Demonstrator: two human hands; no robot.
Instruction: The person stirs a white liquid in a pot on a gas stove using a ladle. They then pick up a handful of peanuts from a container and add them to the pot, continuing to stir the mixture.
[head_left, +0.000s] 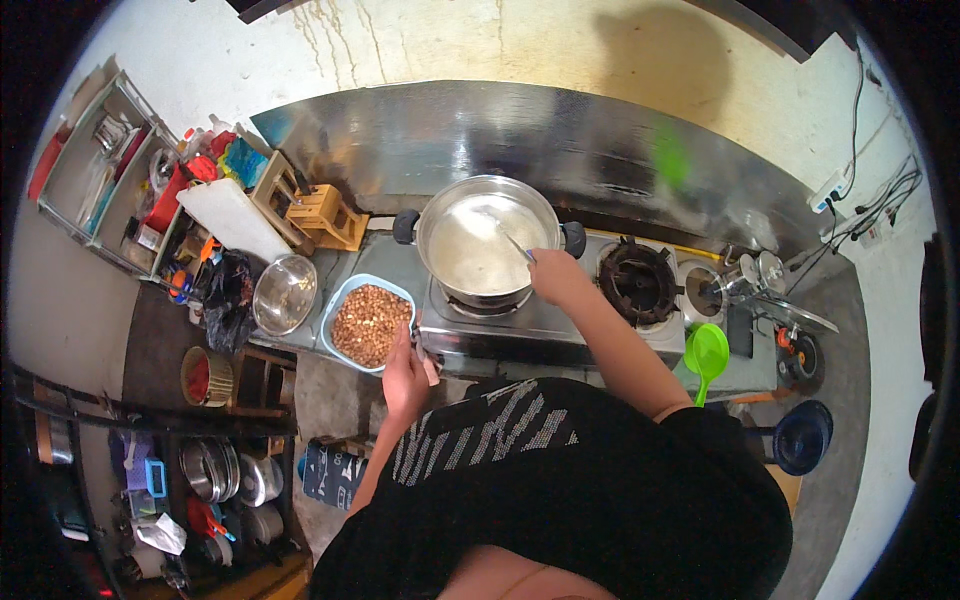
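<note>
My left hand (405, 379) grips the near right side of a light blue plastic basin (327, 318), with the thumb over its rim. Reddish-brown peanuts (369, 322) fill the basin, a few paler ones among them. In my right hand (559, 277) is a slim metal utensil (514, 244), slanting into a wide steel pot (491, 291). Its lower end is too faint to tell its kind. The pot has two black handles and stands on the left burner of a gas stove (480, 324). Pale, shiny contents (472, 251) show inside it.
Right of the pot is a bare burner (637, 281), then a lime green ladle (706, 352). A steel bowl (285, 295), white cutting board (234, 217) and wooden stand (324, 214) are on the left. Behind the stove rises a metal splash panel (465, 135).
</note>
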